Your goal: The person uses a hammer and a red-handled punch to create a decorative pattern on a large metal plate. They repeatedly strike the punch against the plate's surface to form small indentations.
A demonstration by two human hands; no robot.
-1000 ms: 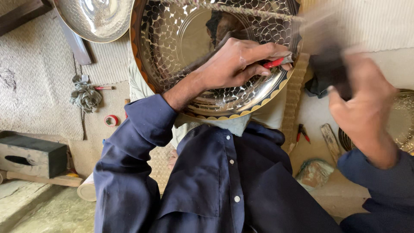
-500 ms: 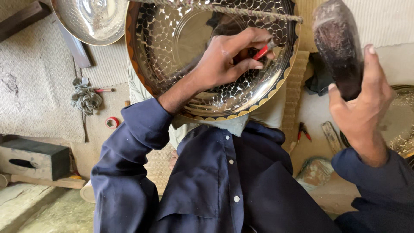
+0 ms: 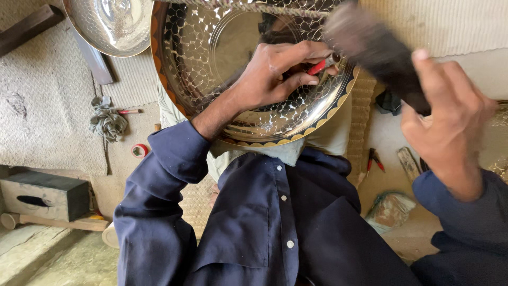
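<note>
Upper centre of the frame: large round metal tray (image 3: 211, 69), propped on the lap, shiny, scale-patterned, edged with a dark scalloped rim. Left hand (image 3: 275, 74) resting inside it, fingers pinched around a red-handled tool (image 3: 321, 65) set against the metal. Right hand (image 3: 450, 116), upper right, fingers wrapped around a dark blurred mallet (image 3: 370, 45). Apparently mid-chasing; calls next for a square strike on the tool's head.
</note>
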